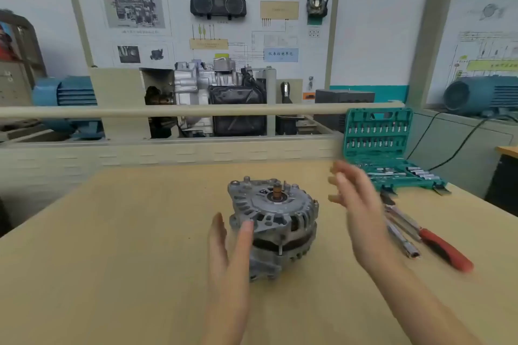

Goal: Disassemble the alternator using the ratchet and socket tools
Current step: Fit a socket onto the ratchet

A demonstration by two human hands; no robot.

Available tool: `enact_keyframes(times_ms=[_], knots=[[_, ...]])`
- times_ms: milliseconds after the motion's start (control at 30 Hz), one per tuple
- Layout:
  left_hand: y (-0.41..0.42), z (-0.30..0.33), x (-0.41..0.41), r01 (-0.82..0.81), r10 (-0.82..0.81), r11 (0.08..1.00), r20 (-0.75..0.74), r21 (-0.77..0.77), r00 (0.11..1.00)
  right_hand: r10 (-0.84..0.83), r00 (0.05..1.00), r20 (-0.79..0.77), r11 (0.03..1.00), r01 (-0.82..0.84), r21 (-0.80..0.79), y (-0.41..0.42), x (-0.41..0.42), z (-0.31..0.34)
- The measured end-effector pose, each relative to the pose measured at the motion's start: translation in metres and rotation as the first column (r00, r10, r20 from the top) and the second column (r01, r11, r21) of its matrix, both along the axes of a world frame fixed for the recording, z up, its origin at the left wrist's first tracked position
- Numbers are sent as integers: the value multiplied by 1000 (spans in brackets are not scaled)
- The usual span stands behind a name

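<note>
Alternator (276, 221) on table (112, 232), shaft up. Left hand (229, 249) flat against its near-left side; right hand (356, 204) spread, blurred, just right, empty.

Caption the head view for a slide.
Open left hand beside the alternator, right hand raised near the open socket set.

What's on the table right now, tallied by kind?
Alternator: 1
Socket case: 1
Red-handled tool: 1
Metal bar tools: 2, blurred
Total: 5
</note>
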State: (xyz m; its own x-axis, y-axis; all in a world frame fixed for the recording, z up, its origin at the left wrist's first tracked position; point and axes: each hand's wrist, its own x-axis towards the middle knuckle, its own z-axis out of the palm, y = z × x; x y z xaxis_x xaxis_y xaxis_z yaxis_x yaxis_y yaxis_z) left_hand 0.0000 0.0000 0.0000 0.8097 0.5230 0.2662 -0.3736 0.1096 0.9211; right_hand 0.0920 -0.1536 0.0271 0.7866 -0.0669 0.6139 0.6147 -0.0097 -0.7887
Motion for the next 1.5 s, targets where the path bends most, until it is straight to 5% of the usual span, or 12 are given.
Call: enact_keyframes(times_ms=[67, 167, 367, 633, 767, 1067, 1500], knots=[[-11, 1, 15, 176, -182, 981, -71, -82, 981, 40, 943, -330, 999, -39, 8, 16, 10, -9], [-26, -13, 34, 122, -140, 986, -161, -112, 977, 132, 861, -492, 990, -142, 17, 34, 25, -26], [-15, -20, 66, -184, 162, 982, -307, -43, 938, 24, 918, -395, 973, 70, 221, 60, 25, -45], [45, -14, 129, 28, -79, 982, -277, -186, 958, -146, 908, -392, 978, 193, 82, 103, 5, -49], [63, -15, 144, 164, -196, 976, -253, -142, 947, -35, 924, -381, 994, 72, 82, 107, -3, -54], [80, -21, 152, 304, -306, 952, -230, -42, 924, 135, 922, -364, 974, -56, 220, 57, -3, -66], [81, -26, 156, 324, -323, 946, -181, -21, 929, 35, 955, -296, 999, -27, 30, 45, 3, -68]])
